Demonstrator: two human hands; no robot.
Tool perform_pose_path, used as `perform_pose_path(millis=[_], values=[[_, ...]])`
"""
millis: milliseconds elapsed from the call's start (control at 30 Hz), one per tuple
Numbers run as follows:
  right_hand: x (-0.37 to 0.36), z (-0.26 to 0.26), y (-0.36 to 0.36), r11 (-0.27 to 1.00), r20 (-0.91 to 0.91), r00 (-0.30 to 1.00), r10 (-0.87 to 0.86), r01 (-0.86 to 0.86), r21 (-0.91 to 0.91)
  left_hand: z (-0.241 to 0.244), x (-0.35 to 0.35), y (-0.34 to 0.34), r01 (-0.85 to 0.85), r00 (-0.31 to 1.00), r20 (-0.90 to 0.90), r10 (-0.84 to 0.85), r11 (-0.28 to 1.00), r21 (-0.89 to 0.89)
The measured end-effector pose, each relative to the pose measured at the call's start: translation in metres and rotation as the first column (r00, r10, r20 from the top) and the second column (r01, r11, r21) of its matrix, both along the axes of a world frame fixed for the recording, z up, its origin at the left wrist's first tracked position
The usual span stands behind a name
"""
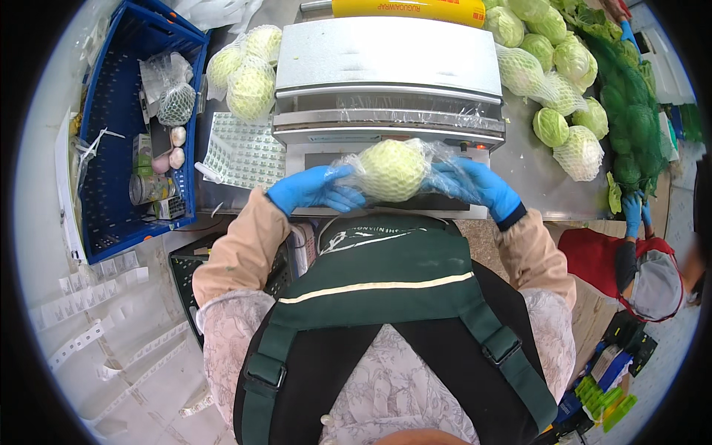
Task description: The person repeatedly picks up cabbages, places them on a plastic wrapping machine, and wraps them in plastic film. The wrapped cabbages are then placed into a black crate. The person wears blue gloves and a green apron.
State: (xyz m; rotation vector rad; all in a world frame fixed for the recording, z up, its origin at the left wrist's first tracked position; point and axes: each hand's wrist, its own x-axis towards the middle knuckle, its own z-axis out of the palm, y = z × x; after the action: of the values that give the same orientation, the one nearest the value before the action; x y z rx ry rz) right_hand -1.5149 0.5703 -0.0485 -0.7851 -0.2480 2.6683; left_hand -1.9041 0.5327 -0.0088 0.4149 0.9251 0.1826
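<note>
A round cabbage in white foam netting and clear plastic film (393, 169) is held up between my two blue-gloved hands, above the front of a film-wrapping machine (386, 61). My left hand (320, 189) grips the film at the cabbage's left side, palm turned up. On the other side, my right hand (475, 181) has gathered film over its fingers, close against the cabbage. Clear film lies wrinkled along the machine's front bar. A yellow roll of wrap (409, 10) sits behind the machine.
Netted cabbages (250, 92) stand left of the machine beside a label sheet (245, 147). A blue crate (94, 161) holds garlic and a jar. More cabbages (550, 128) and a green net sack (628, 117) are at right, near a co-worker in a red apron (589, 256).
</note>
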Motion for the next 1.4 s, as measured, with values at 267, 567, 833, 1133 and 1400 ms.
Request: perform_pose_path(millis=[267, 567, 833, 1133, 1400], values=[[-0.050, 0.045, -0.045, 0.629, 0.347, 0.603, -0.718, 0.349, 0.695, 0.013, 0.036, -0.040, -0.198, 0.808, -0.347, 0.475, 0.775, 0.600], [-0.026, 0.056, -0.131, 0.499, 0.511, 0.073, -0.857, 0.365, 0.786, 0.022, 0.045, -0.127, -0.442, 0.343, -0.345, 0.874, 0.474, 0.762], [-0.040, -0.088, -0.179, 0.957, 0.885, 0.380, -0.268, -0.006, 0.292, -0.140, 0.032, -0.164, -0.291, 0.660, -0.620, 0.425, 0.905, 0.310], [-0.131, -0.201, -0.228, 0.971, 0.174, 0.955, -0.239, 0.233, 0.057, -0.171, 0.095, -0.180, -0.057, 0.941, -0.287, 0.177, 0.922, 0.384], [-0.175, 0.014, -0.103, -0.213, 0.330, 0.849, -0.412, -0.442, 0.871, -0.104, 0.083, -0.178, -0.246, 0.951, 0.228, 0.210, 0.959, 0.143]])
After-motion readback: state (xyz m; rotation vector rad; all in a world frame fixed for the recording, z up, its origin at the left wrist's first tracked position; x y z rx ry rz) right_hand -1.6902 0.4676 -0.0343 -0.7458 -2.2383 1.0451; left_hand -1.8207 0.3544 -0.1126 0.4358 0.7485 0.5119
